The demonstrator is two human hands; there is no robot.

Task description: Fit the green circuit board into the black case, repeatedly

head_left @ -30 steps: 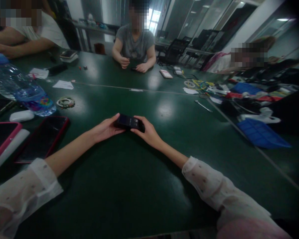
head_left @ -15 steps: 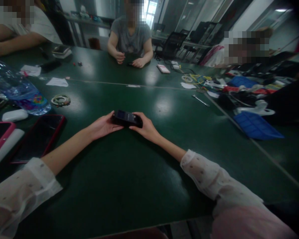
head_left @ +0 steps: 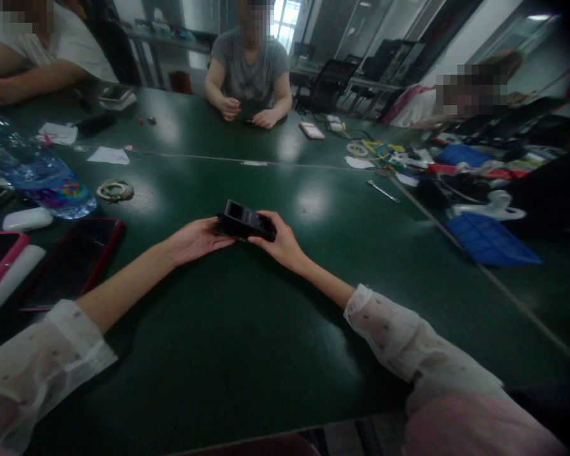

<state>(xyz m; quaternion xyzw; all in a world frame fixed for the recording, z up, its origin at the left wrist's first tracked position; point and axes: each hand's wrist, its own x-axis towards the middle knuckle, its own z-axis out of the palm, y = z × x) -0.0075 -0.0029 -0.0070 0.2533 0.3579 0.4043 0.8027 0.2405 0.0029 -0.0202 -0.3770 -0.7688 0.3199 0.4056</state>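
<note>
A small black handheld device (head_left: 242, 218) with a little screen and rows of buttons is held just above the green table, tilted so its face shows; I cannot make out its exact kind. My left hand (head_left: 196, 242) grips its left end, palm turned up and fingers partly beneath it. At the other end, my right hand (head_left: 282, 239) has thumb and fingers closed round the device. The parts of the device inside my fingers are hidden.
Left of my arm lie a red-edged phone (head_left: 76, 256), a white case (head_left: 28, 220), a water bottle (head_left: 42, 171) and a beaded bracelet (head_left: 115, 190). A wrench (head_left: 382, 190), a blue tray (head_left: 491, 239) and tangled cables are on the right. Other people sit around the table (head_left: 218, 354).
The device has tilted, its left end rising, so the screen and buttons show more plainly. My right hand has shifted very slightly to the right; both hands keep their hold.
</note>
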